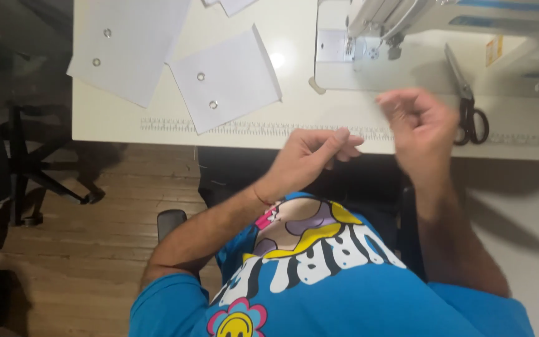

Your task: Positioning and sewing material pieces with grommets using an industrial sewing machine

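- Left hand (pixel 310 159) and right hand (pixel 420 128) hovered at the table (pixel 294 68) edge, fingers curled nearly closed; anything pinched, perhaps thread, couldn't be told.
- Nearest things: scissors (pixel 467 103), stiff, heavy, best gripped by the handles; white fabric piece (pixel 224 78), light, limp, best taken by an edge.

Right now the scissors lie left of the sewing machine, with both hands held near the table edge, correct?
Not quite. The head view shows the scissors lying right of the sewing machine's needle, on its bed. The left hand and right hand are indeed near the table edge.
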